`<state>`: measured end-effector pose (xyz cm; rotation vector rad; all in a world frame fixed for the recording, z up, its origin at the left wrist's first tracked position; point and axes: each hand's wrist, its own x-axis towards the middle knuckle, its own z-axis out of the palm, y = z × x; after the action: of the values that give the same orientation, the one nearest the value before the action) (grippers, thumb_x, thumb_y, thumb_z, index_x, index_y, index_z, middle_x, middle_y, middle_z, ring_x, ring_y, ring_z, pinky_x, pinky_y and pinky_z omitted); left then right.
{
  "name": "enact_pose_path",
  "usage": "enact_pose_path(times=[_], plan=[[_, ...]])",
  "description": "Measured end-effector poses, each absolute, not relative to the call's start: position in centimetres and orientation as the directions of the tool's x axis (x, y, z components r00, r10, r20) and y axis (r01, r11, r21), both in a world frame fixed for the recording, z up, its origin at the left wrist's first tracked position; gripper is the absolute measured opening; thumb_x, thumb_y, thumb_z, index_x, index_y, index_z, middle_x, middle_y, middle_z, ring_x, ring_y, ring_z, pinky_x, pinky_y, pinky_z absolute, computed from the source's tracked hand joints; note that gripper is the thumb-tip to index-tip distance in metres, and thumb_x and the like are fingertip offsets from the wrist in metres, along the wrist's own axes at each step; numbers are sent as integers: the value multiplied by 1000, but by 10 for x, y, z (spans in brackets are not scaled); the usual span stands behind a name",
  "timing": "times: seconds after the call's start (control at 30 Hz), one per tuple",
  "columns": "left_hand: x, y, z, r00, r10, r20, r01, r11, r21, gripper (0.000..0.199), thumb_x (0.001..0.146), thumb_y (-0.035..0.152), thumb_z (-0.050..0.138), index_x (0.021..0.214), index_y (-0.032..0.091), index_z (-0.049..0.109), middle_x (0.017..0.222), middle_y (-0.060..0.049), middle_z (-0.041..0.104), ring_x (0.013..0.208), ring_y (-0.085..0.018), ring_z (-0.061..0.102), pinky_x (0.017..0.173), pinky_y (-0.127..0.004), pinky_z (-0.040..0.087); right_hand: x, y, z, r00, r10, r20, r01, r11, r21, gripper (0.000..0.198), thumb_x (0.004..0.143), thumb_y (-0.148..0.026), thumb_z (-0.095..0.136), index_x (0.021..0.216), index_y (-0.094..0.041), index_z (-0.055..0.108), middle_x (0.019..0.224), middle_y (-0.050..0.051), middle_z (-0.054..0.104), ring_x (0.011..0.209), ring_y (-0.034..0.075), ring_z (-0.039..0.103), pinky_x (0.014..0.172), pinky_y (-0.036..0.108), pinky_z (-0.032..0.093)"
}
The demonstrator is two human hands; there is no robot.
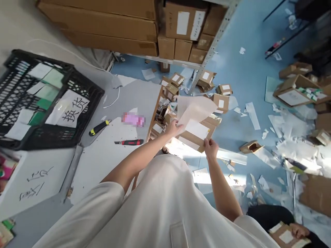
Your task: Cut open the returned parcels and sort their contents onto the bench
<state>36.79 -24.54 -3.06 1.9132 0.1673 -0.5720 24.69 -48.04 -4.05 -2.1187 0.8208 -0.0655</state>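
Note:
Off the table's right edge, my right hand [211, 148] is closed on the near right corner of a flat cardboard box [192, 139], which has white labels on it. My left hand [173, 128] pinches a whitish, thin sheet [195, 107] that spreads over the box's far side. Whether the sheet is paper or plastic film I cannot tell. On the table to the left lie a red-and-black utility knife [131, 142], a yellow-and-black utility knife [99, 127] and a blurred pink item [133, 119]. Neither hand touches these.
A black plastic crate [73, 70] holding white and green packs stands on the table [103, 168] at left. Shelving with large cartons [108, 29] is ahead. Small boxes and torn paper litter the blue floor [240, 79]. At lower right, another person's hand [298, 230] holds a box.

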Motion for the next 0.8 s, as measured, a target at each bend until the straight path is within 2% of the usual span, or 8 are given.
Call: enact_pose_path(times=[0.13, 0.2, 0.33, 0.4, 0.47, 0.57, 0.67, 0.8], plan=[[386, -256, -49, 831, -205, -518, 365, -501, 785, 32, 88, 30, 57, 108, 7, 66, 112, -18, 65, 112, -32, 58, 99, -46, 43, 248, -482, -63, 692, -624, -362, -597, -214, -773, 40, 73, -55, 57, 77, -16, 66, 68, 5, 65, 63, 18, 55, 58, 29, 44], [391, -254, -54, 823, -237, -517, 359, -489, 795, 37, 85, 25, 54, 117, 9, 64, 122, -18, 63, 121, -32, 53, 104, -44, 38, 249, -480, -72, 668, -635, -388, -598, -148, -788, 44, 71, -55, 58, 84, -14, 68, 76, 7, 68, 67, 18, 58, 60, 30, 47], [398, -239, -52, 772, -340, -537, 486, -230, 843, 64, 83, 31, 47, 146, 21, 38, 153, -8, 38, 143, -23, 31, 115, -40, 26, 250, -471, -89, 608, -628, -486, -600, 37, -799, 54, 72, -52, 58, 113, -16, 62, 100, 9, 65, 79, 18, 65, 64, 31, 55], [398, -224, -45, 736, -370, -567, 592, -54, 804, 71, 83, 36, 46, 151, 25, 26, 157, -6, 30, 143, -23, 33, 115, -44, 23, 250, -467, -96, 586, -612, -531, -611, 98, -786, 60, 71, -49, 60, 123, -20, 55, 112, 9, 60, 84, 17, 66, 64, 31, 57], [393, -203, -37, 724, -342, -599, 648, 41, 760, 74, 82, 39, 47, 151, 27, 24, 154, -8, 36, 136, -24, 44, 113, -47, 26, 250, -464, -99, 605, -578, -548, -625, 81, -776, 61, 71, -47, 61, 125, -22, 53, 115, 9, 58, 83, 16, 67, 63, 30, 58], [370, -163, -25, 748, -172, -641, 659, 78, 748, 72, 78, 38, 56, 146, 22, 36, 144, -13, 50, 128, -25, 53, 109, -44, 33, 256, -459, -99, 685, -489, -541, -622, -5, -783, 59, 71, -50, 61, 123, -22, 54, 112, 8, 59, 76, 15, 68, 61, 29, 57], [327, -120, -21, 744, 96, -661, 651, 121, 750, 64, 74, 38, 65, 132, 17, 51, 132, -16, 60, 119, -27, 59, 102, -43, 40, 272, -444, -98, 761, -367, -535, -609, -119, -784, 59, 69, -54, 63, 117, -19, 58, 104, 7, 62, 70, 15, 68, 59, 29, 57], [242, -69, -22, 579, 449, -680, 639, 268, 721, 51, 70, 39, 71, 113, 15, 62, 117, -16, 68, 108, -28, 65, 96, -45, 44, 304, -402, -98, 830, -64, -554, -542, -324, -775, 60, 66, -59, 64, 106, -16, 62, 88, 6, 65, 65, 16, 67, 57, 29, 56]])
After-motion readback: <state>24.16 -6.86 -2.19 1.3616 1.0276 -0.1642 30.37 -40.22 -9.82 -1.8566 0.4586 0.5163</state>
